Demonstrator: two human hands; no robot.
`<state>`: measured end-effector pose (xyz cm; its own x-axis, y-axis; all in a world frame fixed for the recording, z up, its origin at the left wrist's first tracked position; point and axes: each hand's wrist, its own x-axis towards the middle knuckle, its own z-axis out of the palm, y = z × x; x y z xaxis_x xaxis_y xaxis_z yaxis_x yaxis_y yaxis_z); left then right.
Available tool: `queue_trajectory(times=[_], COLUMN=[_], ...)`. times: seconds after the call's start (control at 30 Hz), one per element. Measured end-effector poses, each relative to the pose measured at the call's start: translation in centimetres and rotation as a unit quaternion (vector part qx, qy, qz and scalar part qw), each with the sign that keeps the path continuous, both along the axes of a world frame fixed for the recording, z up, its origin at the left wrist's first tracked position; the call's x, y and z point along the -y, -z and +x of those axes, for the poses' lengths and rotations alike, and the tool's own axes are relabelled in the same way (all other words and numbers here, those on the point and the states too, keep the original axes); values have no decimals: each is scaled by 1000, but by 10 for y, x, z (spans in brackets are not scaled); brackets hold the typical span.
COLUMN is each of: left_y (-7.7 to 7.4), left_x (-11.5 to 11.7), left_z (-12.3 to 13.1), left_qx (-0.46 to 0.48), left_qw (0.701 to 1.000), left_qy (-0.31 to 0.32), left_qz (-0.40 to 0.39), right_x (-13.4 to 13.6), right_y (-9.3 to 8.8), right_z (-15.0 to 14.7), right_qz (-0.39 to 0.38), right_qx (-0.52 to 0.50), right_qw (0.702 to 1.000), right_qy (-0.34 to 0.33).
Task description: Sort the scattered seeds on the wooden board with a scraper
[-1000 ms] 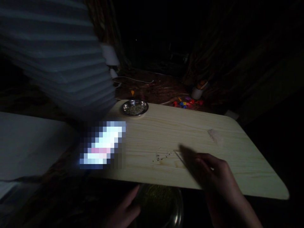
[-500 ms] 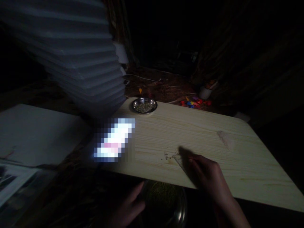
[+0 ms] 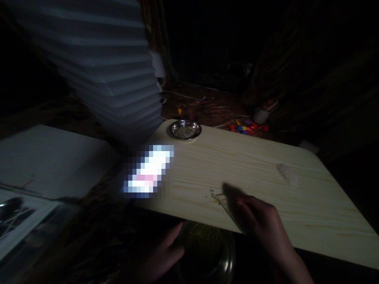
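Note:
The scene is very dark. My right hand (image 3: pixel 262 219) rests on the near edge of a pale wooden table (image 3: pixel 266 165), fingers closed on a thin flat card or scraper (image 3: pixel 227 205) whose tip touches a few small seeds (image 3: pixel 212 193). My left hand (image 3: pixel 166 250) sits below the table edge, curled against the rim of a glass bowl (image 3: pixel 207 252) holding greenish grain. A small metal dish (image 3: pixel 185 129) with seeds stands at the table's far left corner.
A glowing, blurred-out phone screen (image 3: pixel 149 171) lies on the table's left end. A tall stack of white trays (image 3: pixel 97 59) rises at the left. White sheets (image 3: pixel 50 161) lie at left. Coloured bits (image 3: pixel 245 128) and a cup (image 3: pixel 262 114) sit on the floor beyond.
The view has shifted, so everything has slid right in the picture. My right hand with the card has drawn the seeds a little nearer the table's near edge. My left hand stays by the bowl.

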<state>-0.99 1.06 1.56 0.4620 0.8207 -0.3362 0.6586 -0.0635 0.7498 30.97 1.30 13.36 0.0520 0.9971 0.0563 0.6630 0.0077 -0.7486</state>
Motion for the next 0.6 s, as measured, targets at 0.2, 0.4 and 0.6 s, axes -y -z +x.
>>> queue_trajectory(times=[0.2, 0.4, 0.6], left_y=[-16, -21, -27], left_x=[-3, -4, -4], left_z=[4, 5, 7], left_qx=[28, -16, -9], left_qw=[999, 1000, 999], left_qy=[-9, -4, -6], left_qz=[-20, -7, -47], right_x=[-1, 1, 15], right_y=[3, 3, 9], right_z=[4, 9, 4], right_qz=[-2, -10, 3], right_qx=[5, 9, 4], right_qw=[1000, 1000, 1000], right_qy=[4, 20, 18])
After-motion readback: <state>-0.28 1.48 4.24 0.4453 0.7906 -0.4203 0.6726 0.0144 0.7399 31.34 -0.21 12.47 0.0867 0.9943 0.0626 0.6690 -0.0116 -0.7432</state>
